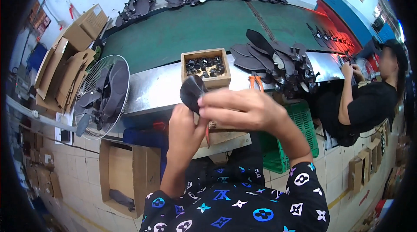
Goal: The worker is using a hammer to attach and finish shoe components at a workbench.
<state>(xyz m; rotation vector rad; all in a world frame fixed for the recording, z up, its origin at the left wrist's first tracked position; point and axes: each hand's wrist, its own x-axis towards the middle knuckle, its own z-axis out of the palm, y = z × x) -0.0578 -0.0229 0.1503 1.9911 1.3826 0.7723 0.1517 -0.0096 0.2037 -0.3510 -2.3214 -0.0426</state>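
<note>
Green belt [173,36] stretches along the far side of a metal-topped counter [152,85], and before its near edge a black shoe piece [190,89] is held up between two bare hands. Its rounded end rises clear above the fingers, its lower part tucked in among them. The right grip [245,109] is narrow, fingers pinching the piece from its right, slightly blurred; the left grip [184,127] is curled close around the lower end, its fingertips hidden. The left forearm climbs steeply from below; the right slants in from the lower right, its hand nearly level and pointing left. Just beyond the piece sits a wooden box [217,82] of small black parts [204,64]. Orange-handled pliers [259,83] lie to its right, near piled dark soles [252,56]. Farther right, a co-worker [369,110] in black bends an arm upward
</note>
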